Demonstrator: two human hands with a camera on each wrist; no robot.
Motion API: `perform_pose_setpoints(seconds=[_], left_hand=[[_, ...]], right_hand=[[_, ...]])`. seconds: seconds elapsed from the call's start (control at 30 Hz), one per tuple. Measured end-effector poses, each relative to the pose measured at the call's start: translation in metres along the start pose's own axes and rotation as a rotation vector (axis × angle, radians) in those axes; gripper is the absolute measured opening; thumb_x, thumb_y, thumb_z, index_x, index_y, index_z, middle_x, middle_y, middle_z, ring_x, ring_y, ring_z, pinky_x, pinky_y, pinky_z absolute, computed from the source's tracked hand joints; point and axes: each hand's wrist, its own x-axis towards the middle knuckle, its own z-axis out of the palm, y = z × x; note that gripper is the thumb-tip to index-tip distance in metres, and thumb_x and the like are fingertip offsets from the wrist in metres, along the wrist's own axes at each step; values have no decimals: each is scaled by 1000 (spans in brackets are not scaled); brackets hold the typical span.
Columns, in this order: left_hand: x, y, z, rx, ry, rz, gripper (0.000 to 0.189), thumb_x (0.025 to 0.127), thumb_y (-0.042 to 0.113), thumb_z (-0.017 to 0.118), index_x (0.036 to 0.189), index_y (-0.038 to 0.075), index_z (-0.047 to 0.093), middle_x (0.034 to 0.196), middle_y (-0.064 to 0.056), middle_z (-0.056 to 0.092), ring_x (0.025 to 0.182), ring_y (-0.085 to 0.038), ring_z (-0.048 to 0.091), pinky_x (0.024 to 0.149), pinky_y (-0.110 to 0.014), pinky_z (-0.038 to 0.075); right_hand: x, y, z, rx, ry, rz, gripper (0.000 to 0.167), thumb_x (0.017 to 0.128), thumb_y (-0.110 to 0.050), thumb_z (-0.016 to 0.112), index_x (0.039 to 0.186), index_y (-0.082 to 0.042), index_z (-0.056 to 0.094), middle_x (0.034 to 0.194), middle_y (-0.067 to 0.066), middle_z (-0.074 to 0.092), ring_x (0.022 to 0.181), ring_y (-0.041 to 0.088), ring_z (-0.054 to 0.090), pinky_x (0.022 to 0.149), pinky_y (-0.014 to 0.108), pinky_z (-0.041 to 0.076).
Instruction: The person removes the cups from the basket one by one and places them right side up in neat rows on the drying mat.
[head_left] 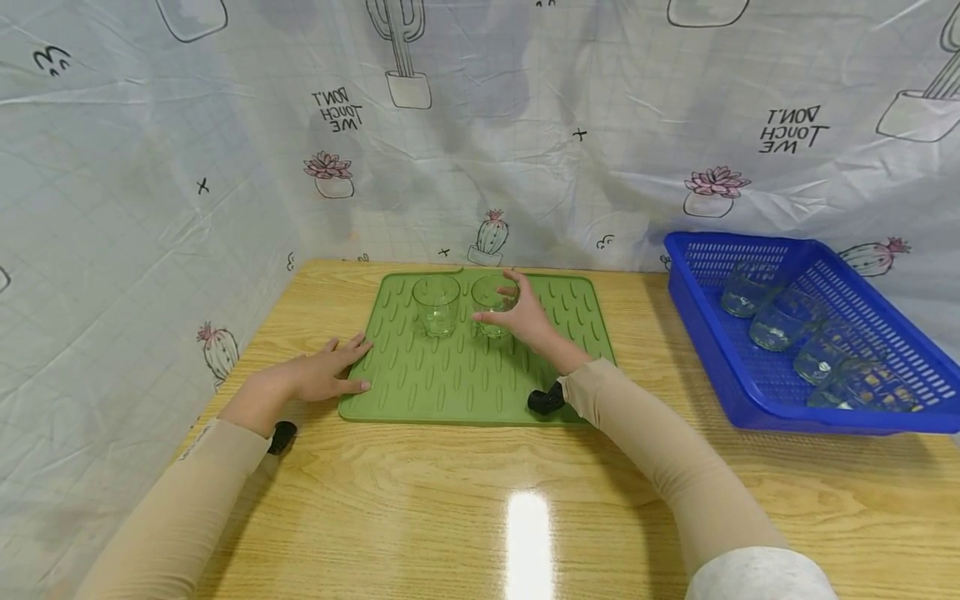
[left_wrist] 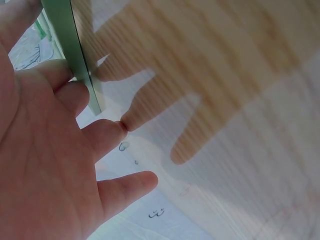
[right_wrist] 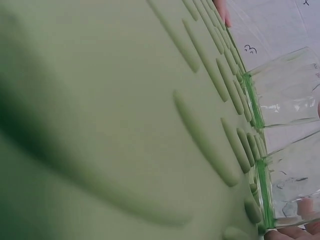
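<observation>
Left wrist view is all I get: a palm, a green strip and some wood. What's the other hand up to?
Observer: The right hand has its thumb and fingers around a clear glass.

Visitor: Oh! And what is that green strip part of?

Observer: A ridged green mat, on which a second glass stands upright.

Visitor: Anything beyond the mat that I'm missing?

Observer: Yes, a blue basket on the person's right, with more glasses inside.
</observation>
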Motion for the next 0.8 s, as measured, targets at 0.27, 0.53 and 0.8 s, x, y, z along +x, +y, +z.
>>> perform_pose_setpoints(seconds=[0.27,0.53,0.8], left_hand=[[1,-1,1,-2,1,-7,88,105,47,57,165,2,11,169,-22,-4,149,-55,-12,107,-83,4],[1,0,2,1,-5,-8,88,105,47,57,165,2,10,170,-22,-4,149,-55,-12,108,-82,5],[2,-2,1,13,3,-4,89,104,49,57,165,2,12,169,-22,-3,148,-56,-11,105,-84,3]], right_hand=[[-3,2,-9,-92,-46,-12,106,85,-21,88,164,-13,17,156,16,42,141,38,40,112,53,39],[-10,-1,-25,-88,-110,5,105,87,-19,86,165,-16,15,159,17,36,147,38,32,116,53,35],[-18,-5,-41,-59,-153,2,102,90,-14,83,165,-12,14,164,19,27,150,39,29,116,54,34]])
